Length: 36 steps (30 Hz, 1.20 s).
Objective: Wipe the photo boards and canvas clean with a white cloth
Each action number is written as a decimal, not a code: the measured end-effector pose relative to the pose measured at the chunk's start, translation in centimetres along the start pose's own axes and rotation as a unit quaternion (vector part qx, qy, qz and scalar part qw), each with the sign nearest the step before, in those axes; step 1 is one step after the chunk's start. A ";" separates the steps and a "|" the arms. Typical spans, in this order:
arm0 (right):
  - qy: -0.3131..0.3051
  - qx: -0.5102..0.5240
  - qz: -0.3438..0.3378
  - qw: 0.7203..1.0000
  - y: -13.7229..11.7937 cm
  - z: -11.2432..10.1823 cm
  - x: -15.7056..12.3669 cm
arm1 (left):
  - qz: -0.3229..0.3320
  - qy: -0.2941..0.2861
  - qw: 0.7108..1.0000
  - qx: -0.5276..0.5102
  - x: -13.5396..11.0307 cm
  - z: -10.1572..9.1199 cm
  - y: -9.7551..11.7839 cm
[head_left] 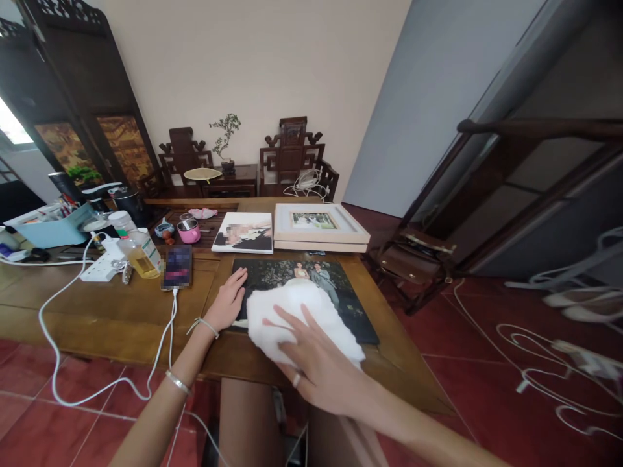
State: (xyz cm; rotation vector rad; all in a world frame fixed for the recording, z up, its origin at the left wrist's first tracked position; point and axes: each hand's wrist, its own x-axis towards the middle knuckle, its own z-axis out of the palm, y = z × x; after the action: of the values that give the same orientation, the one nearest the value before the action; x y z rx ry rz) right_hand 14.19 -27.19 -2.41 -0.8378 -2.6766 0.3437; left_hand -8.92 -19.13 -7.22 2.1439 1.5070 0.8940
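Your right hand (pixel 318 363) is resting on a fluffy white cloth (pixel 302 299), fingers spread, and the cloth is covering part of a dark rectangular photo print (pixel 348 295) lying on the brown wooden bench (pixel 126 324). Your left hand (pixel 228 303), fingers extended, is touching the print's left edge.

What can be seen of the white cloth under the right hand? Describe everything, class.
The white cloth looks thick, soft and fluffy, like towelling, with no visible pattern. It is spread unevenly over the near middle part of the dark photo print, its near edge passing beyond the print over the wooden table. The right hand rests on top, fingers spread, hiding some of it.
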 end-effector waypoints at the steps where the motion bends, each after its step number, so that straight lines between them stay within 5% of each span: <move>1: 0.000 0.005 0.002 1.000 0.0 -0.2 -0.7 | 0.003 0.000 1.000 0.002 0.0 0.0 0.0; 5: 0.014 -0.011 0.059 0.998 2.7 -0.7 -0.2 | 0.004 0.004 1.000 -0.001 0.0 0.1 -0.2; 11: 0.035 -0.059 0.168 0.983 6.0 -0.2 6.3 | -0.006 0.014 1.000 -0.028 -0.1 0.0 0.0; 16: 0.011 -0.034 0.059 0.998 3.6 0.7 8.3 | 0.006 0.069 0.994 -0.085 -0.5 -0.5 0.8; 20: -0.038 0.012 -0.060 0.997 2.1 0.1 5.9 | 0.014 0.098 0.992 -0.080 -0.7 -0.7 1.0; 23: -0.048 0.055 -0.084 0.994 2.0 -1.3 3.5 | 0.011 0.092 0.993 -0.067 -0.5 -0.6 1.2; 29: -0.029 0.058 0.035 0.997 5.1 -2.4 2.5 | 0.018 0.053 0.998 -0.029 -0.2 -0.5 1.5; 36: 0.075 0.137 0.206 0.966 9.0 -0.2 10.7 | 0.029 0.047 0.998 -0.005 -0.1 -0.5 1.2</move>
State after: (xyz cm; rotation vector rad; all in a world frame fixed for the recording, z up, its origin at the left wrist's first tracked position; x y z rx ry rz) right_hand 10.55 -13.69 -2.66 -1.2693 -2.2326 0.6989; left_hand -8.47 -19.71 -6.15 2.1763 1.4862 1.0337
